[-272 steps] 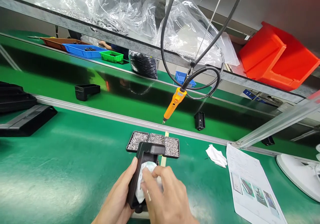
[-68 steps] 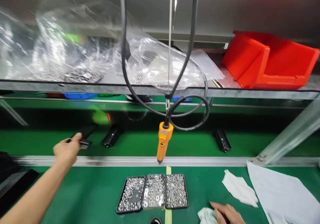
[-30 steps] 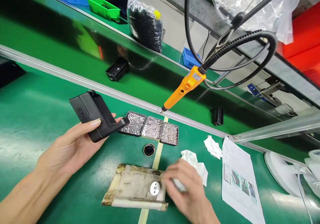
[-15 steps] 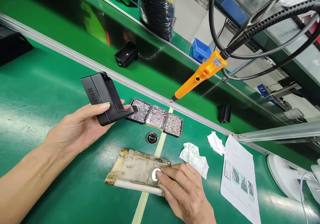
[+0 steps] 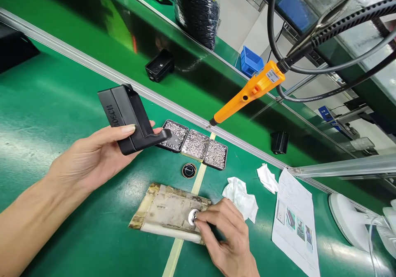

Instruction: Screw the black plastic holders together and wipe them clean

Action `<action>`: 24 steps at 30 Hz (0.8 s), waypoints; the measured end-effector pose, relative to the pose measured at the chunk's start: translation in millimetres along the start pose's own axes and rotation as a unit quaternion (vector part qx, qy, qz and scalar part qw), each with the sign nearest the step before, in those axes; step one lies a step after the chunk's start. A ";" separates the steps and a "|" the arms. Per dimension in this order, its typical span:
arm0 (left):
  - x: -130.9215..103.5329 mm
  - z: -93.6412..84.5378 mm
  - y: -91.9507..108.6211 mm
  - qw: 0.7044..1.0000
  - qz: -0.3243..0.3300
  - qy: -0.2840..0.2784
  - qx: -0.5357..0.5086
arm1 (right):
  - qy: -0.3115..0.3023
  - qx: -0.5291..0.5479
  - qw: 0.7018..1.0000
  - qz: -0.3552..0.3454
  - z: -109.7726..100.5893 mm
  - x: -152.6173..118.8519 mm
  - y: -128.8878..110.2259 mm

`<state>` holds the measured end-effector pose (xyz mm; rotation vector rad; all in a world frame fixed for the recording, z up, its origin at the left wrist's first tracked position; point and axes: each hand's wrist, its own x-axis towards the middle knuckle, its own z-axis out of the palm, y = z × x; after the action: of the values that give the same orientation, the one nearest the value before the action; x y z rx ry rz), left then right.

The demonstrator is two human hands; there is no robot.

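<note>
My left hand [image 5: 95,153] grips a black plastic housing [image 5: 123,122] marked BOSCH, with its hooked end pointing right. The thumb lies on the near face and fingertips show behind. Thumb and forefinger of my right hand [image 5: 229,231] pinch a small shiny metal piece [image 5: 194,217], its exact kind unclear. It sits at a round white disc [image 5: 191,217] on a worn, taped pad [image 5: 168,209]. Beyond the pad lies a small round black part with a gold-coloured rim [image 5: 189,170].
Three trays of small metal parts [image 5: 194,144] stand in a row. An orange electric screwdriver [image 5: 244,95] hangs above them. White cloths [image 5: 240,196], a printed sheet [image 5: 295,223] and a white device base [image 5: 349,219] are at right. A metal rail [image 5: 77,62] borders the bench.
My right hand's fingers have drawn back and lifted slightly, exposing the small metal piece at the white disc. The left hand and housing have shifted slightly left in view.
</note>
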<state>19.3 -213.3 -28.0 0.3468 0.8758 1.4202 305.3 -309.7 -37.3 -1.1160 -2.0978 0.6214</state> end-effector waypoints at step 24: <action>-67.1 35.7 -53.1 0.966 -0.192 -0.163 0.064 | 0.102 -0.304 0.915 -0.245 1.3 31.9 -27.0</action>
<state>87.7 -275.4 -19.9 0.4655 0.7187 0.9175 277.0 -296.7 -9.3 -0.8442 -2.3125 -0.4022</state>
